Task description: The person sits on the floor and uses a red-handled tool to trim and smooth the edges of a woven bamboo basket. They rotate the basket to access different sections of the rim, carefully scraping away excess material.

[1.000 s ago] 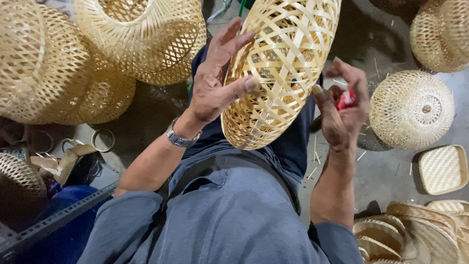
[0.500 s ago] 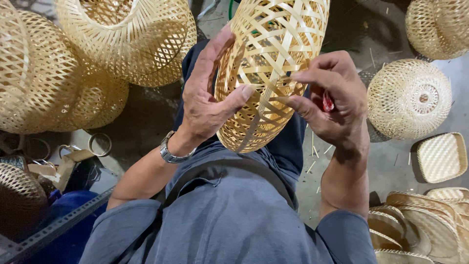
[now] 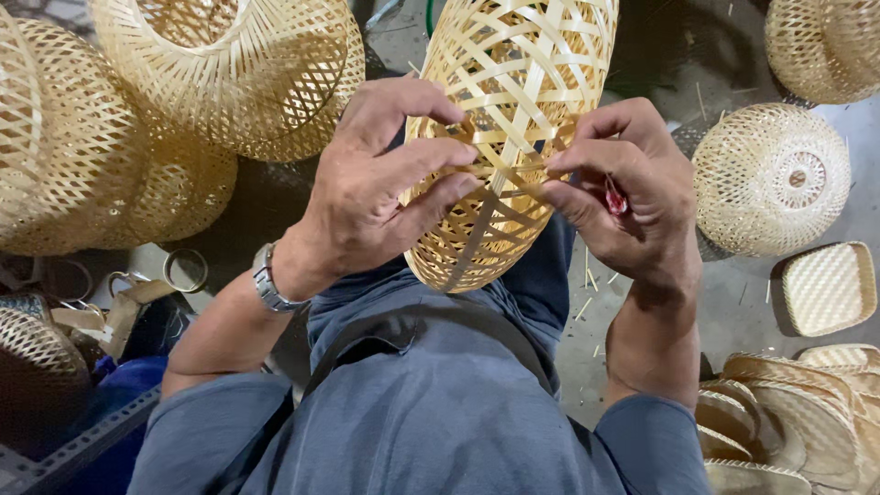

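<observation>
Grey concrete floor, dim light

Open-woven basket of matt bamboo strips (pale, smooth); metal wristwatch.

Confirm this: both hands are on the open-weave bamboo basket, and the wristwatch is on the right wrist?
Not quite. Both hands, left hand and right hand, grip the open-weave bamboo basket, but the wristwatch sits on the left wrist, as the head view shows.
</observation>
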